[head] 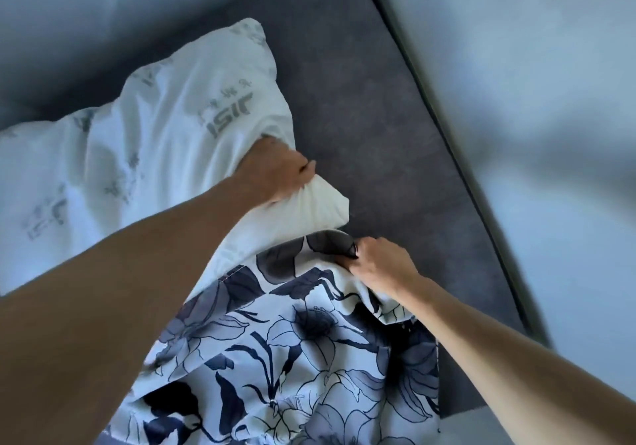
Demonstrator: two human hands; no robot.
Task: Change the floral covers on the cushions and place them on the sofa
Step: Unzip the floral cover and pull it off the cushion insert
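1. Nearest, the floral cover lies crumpled across the near middle of the sofa seat, its open mouth facing away toward the white cushion insert.
2. Just beyond, the right hand is closed in a pinch on the far edge of the cover's mouth, bunching the dark-flowered fabric. It should grip only one layer so the mouth stays open; whether it has one layer or both cannot be told.
3. Farther and to the left, the left hand is clenched around the near corner of the insert, squeezing it to a point that touches the cover's edge.
4. Judging by this, the step in hand is either feeding the insert into the cover or pulling it free; the frame alone does not settle which.
5. Either way, the hands should work against each other along one line: the cover held taut while the corner stays compressed, so the fabric slides rather than snags.
6. Most of the insert rests far left on the seat, against the sofa back. Keeping it supported there lets the left hand guide instead of lift.
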